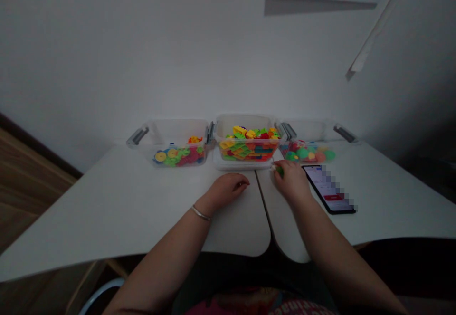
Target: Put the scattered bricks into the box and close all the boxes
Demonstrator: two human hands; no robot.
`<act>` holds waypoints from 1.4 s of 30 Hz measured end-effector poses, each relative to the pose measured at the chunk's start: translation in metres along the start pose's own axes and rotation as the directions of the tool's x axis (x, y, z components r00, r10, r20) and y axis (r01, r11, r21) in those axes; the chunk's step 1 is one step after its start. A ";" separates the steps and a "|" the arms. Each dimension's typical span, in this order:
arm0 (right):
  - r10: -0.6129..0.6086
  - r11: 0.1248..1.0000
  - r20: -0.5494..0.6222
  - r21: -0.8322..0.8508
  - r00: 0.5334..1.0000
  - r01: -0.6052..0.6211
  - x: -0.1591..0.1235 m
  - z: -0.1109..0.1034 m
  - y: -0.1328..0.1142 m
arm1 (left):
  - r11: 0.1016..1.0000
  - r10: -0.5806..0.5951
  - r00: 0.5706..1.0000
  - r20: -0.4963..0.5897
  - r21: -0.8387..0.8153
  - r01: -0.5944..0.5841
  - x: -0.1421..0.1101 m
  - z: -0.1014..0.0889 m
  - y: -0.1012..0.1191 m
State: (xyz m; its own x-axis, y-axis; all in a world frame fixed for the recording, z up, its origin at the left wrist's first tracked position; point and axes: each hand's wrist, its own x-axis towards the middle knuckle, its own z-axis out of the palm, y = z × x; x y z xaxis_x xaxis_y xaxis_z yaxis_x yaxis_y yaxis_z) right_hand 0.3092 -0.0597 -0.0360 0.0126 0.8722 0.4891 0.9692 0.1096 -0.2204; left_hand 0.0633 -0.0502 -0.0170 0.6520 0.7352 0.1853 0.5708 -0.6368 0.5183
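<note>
1. The right hand (292, 183) has its fingertips (277, 166) pinched together on a small green plastic piece (280, 172), which sits right at those fingers.
2. The left hand (224, 192) rests on the white table (117, 201), its fingers loosely curled and holding nothing, with a silver bangle (200, 213) behind them on the wrist.
3. Just ahead of the right fingers, a clear plastic tub (245, 127) of colourful building bricks sits on a white tray (228, 165).
4. Ahead of the left fingers, a second clear tub (178, 132) holds toy gears and green pieces.
5. Beyond the right fingers stands a third clear tub (306, 129) of rounded coloured pieces, and a lit smartphone (329, 189) lies just to their right.
</note>
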 end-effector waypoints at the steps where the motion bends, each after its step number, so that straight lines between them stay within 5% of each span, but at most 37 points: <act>1: 0.004 0.998 0.022 -0.062 1.000 -0.003 -0.002 0.001 -0.002 | 1.000 -0.004 1.000 0.000 0.003 0.004 0.000 0.000 0.000; 6: 0.039 0.977 0.064 -0.214 0.997 -0.025 -0.006 0.000 -0.008 | 1.000 -0.016 1.000 -0.013 0.015 0.017 0.000 -0.002 0.003; 14: -0.022 0.986 0.089 -0.162 0.996 0.036 -0.007 0.001 -0.013 | 1.000 -0.007 1.000 -0.022 0.003 0.007 0.000 0.000 0.001; 31: 0.089 0.974 0.117 -0.216 0.989 -0.062 -0.005 0.003 -0.020 | 1.000 0.010 1.000 -0.014 0.017 -0.010 0.001 0.004 -0.003; 38: 0.012 0.991 0.069 -0.132 0.998 -0.003 -0.007 0.003 -0.017 | 1.000 -0.003 1.000 -0.007 -0.008 0.003 0.001 0.004 -0.003; 42: -0.037 0.992 -0.003 0.117 0.999 0.037 -0.006 0.005 -0.020 | 0.985 -0.057 0.997 -0.048 -0.163 0.048 0.002 0.007 -0.005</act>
State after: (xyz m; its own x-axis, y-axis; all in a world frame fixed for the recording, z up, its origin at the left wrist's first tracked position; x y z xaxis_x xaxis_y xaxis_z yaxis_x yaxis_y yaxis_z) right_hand 0.2884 -0.0645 -0.0384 -0.0222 0.8663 0.4990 0.9337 0.1964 -0.2995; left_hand 0.0653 -0.0476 -0.0248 0.5938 0.7804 0.1959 0.5122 -0.5544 0.6560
